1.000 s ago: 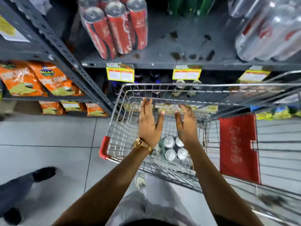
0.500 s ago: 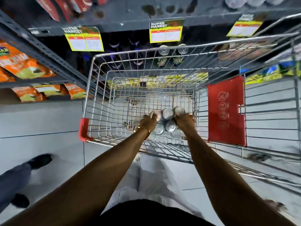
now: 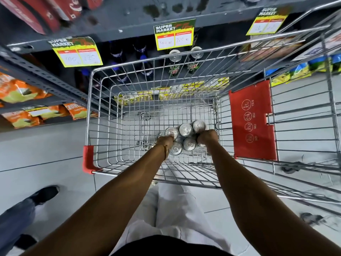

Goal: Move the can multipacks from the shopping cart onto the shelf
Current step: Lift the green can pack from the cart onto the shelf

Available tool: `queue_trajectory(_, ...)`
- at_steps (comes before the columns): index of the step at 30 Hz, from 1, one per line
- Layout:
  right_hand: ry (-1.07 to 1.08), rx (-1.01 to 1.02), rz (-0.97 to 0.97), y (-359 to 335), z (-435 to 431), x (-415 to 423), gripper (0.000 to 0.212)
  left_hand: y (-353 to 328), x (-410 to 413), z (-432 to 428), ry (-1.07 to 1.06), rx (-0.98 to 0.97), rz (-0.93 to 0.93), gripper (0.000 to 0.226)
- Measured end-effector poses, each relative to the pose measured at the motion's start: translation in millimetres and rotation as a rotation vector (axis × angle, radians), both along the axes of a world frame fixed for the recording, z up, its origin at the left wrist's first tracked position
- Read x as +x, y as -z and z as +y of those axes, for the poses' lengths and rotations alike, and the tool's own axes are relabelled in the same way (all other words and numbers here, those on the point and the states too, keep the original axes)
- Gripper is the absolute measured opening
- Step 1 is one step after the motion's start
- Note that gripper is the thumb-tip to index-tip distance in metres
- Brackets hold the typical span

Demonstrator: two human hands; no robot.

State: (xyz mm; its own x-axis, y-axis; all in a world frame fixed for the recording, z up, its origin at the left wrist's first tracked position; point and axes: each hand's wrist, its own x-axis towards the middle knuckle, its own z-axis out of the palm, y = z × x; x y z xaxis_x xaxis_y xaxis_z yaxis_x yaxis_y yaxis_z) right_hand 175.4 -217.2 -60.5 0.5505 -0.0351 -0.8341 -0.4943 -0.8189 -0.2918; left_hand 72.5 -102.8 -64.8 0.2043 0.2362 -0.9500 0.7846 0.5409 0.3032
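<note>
A multipack of silver-topped cans (image 3: 186, 137) sits at the bottom of the wire shopping cart (image 3: 90, 111), near its close wall. Both my arms reach down into the basket. My left hand (image 3: 166, 140) grips the pack's left side and my right hand (image 3: 206, 136) grips its right side, fingers curled around the outer cans. The grey metal shelf (image 3: 129, 24) runs across the top of the view, just beyond the cart's far rim. My hands hide the pack's sides.
Dark bottles and green cans (image 3: 175, 65) stand under the shelf behind yellow price tags (image 3: 174, 35). Red multipacks (image 3: 42, 12) lie on the shelf at top left. Orange snack bags (image 3: 22, 89) fill the left rack. Another person's shoe (image 3: 44, 194) is on the floor at left.
My hands dropped from above the cart down into the basket and closed on both sides of the can multipack. The view tilted down and closer to the cart.
</note>
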Motion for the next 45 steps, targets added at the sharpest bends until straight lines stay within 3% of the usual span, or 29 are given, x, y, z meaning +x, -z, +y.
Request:
queue_trajectory(5,0.008,-0.100,-0.170,-10.9,5.5,0.4,0.048,-12.9,-0.3,9.9,0.114,0.252,0.039,0.043)
queue_trajectory(11,0.211,0.261,-0.319,-61.6,16.3,2.7,0.037,-71.9,9.8,38.1,0.260,0.610,-0.167,0.047)
queue_trajectory(14,0.209,0.244,-0.548,-105.3,27.6,10.7,0.030,-113.8,17.3,56.0,0.291,0.704,-0.269,0.044)
queue_trajectory(17,0.239,0.361,-0.649,-148.3,39.0,20.5,0.027,-159.7,28.9,73.0,0.351,0.883,-0.288,0.042)
queue_trajectory(24,0.207,0.608,-0.819,-237.9,74.4,43.9,0.037,-239.3,53.1,118.0,0.111,1.099,-0.580,0.033)
queue_trajectory(32,0.246,0.756,-0.899,-274.3,131.7,111.2,0.027,-285.8,121.2,179.1,0.092,1.159,-0.605,0.046)
queue_trajectory(38,0.203,0.679,-0.869,-265.7,171.4,168.1,0.040,-287.0,164.7,207.8,0.120,1.119,-0.577,0.035)
queue_trajectory(41,0.132,0.658,-0.885,-262.0,184.8,184.2,0.047,-282.5,176.8,217.4,0.127,1.109,-0.571,0.043)
queue_trajectory(45,0.033,0.584,-0.901,-265.4,197.9,197.0,0.041,-273.1,184.3,224.4,0.101,1.077,-0.579,0.042)
